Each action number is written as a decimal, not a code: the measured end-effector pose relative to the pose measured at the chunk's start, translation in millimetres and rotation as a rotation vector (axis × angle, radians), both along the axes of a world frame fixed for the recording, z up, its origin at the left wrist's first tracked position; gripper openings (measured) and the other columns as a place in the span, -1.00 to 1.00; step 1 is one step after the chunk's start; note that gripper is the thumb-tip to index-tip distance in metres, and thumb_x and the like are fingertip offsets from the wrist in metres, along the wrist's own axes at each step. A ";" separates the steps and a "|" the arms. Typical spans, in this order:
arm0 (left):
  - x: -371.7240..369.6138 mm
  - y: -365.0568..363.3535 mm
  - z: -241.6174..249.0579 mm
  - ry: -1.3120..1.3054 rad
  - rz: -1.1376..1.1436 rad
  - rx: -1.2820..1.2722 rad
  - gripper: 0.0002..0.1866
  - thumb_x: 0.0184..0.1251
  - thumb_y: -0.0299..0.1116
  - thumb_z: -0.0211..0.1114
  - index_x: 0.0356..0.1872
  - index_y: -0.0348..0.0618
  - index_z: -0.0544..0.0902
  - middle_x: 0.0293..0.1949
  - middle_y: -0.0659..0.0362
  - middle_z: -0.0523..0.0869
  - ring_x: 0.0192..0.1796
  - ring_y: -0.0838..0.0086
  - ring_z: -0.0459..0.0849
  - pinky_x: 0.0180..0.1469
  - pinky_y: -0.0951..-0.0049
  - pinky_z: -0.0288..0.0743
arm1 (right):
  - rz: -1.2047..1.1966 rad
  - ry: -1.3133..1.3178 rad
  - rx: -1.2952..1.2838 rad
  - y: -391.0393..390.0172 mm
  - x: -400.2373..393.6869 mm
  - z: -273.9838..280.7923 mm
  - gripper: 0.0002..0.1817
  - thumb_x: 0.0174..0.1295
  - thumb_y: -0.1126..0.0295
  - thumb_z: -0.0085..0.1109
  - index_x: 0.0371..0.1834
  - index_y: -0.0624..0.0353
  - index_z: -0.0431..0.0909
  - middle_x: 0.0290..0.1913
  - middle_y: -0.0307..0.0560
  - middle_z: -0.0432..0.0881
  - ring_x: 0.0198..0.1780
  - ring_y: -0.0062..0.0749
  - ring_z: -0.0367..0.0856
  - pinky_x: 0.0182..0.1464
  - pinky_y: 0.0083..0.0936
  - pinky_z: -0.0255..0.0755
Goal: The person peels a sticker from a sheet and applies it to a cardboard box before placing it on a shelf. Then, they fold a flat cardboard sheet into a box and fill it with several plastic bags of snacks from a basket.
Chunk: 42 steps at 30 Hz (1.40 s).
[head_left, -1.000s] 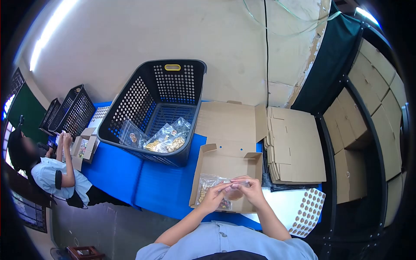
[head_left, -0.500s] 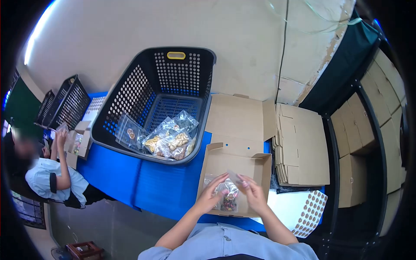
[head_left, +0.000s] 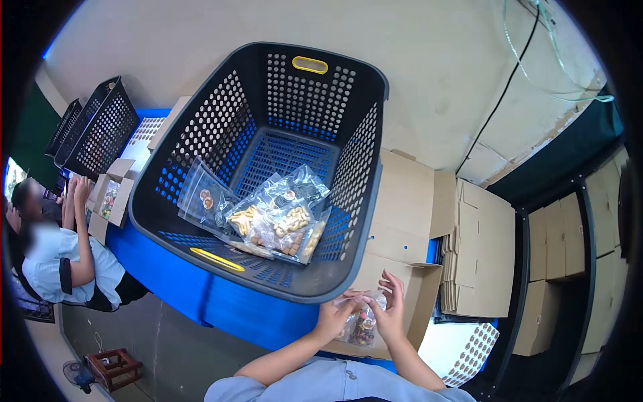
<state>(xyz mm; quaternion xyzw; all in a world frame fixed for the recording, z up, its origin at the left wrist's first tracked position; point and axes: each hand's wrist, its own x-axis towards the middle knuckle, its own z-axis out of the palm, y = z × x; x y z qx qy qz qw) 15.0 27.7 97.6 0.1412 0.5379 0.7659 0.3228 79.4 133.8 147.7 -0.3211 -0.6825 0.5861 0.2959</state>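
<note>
My left hand and my right hand are close together over the near end of an open cardboard box. Both thumbs pinch the upper edge of a clear plastic bag with dark red and coloured pieces inside. The outer fingers of my right hand are raised. Part of another clear bag shows by my left hand. Left of the box stands a large black basket, its rim overlapping the box's far left part in this view. Clear bags of snacks lie heaped in the basket.
Flattened cardboard boxes are stacked at the right, beside a sheet of round stickers. Shelves hold more boxes. At the left, people work by another open box and black baskets. A wooden stool stands below.
The view has swung left and nearer to the basket, which looks larger. My hands have drawn together and lowered onto the top of the bag with the dark red pieces.
</note>
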 end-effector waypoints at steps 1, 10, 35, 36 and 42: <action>-3.8 -1.2 1.9 -0.005 0.000 -0.007 -0.89 0.37 -0.44 0.22 -0.22 -0.27 0.62 -0.18 0.10 0.70 -0.08 0.48 0.66 0.01 0.51 0.49 | 0.000 -0.005 -0.007 6.0 1.3 -9.4 -0.70 0.08 0.64 0.24 -0.07 0.28 0.60 0.07 -0.03 0.47 0.04 -0.33 0.49 0.12 -0.42 0.38; -15.3 -2.8 -40.3 0.034 -0.355 -0.152 -0.46 0.55 0.00 -0.17 0.14 -0.30 0.51 0.09 0.04 0.60 0.18 0.38 0.52 0.27 0.37 0.29 | 0.238 -0.014 -0.288 28.1 16.3 -32.2 -0.77 0.33 0.47 0.05 -0.06 0.26 0.65 0.04 0.00 0.61 0.15 -0.32 0.49 0.23 -0.43 0.30; 14.5 -12.5 -1.0 0.169 -0.127 -0.166 -0.70 0.45 -0.21 0.14 -0.08 -0.25 0.65 -0.15 0.13 0.72 -0.06 0.54 0.62 0.02 0.48 0.47 | 0.296 -0.200 -0.475 22.8 36.2 -8.7 -0.64 0.11 0.39 0.37 -0.01 0.23 0.61 -0.21 -0.14 0.68 -0.19 -0.50 0.60 -0.07 -0.49 0.49; 15.7 -12.4 3.8 0.080 -0.116 -0.183 -0.66 0.48 -0.16 0.09 -0.08 -0.25 0.66 -0.17 0.13 0.72 -0.06 0.52 0.62 0.03 0.47 0.46 | 0.299 -0.174 -0.425 23.4 36.5 -2.9 -0.71 0.18 0.36 0.32 -0.05 0.22 0.64 -0.29 -0.18 0.69 -0.28 -0.55 0.61 -0.17 -0.54 0.50; 8.3 -16.2 6.2 0.200 -0.298 -0.251 -0.55 0.52 -0.04 -0.04 0.00 -0.25 0.59 -0.08 0.02 0.67 0.13 0.32 0.53 0.29 0.36 0.26 | 0.366 -0.168 -0.284 35.2 59.0 14.1 -0.61 0.41 0.16 0.02 0.07 0.23 0.59 -0.02 -0.06 0.65 0.01 -0.45 0.56 0.10 -0.49 0.40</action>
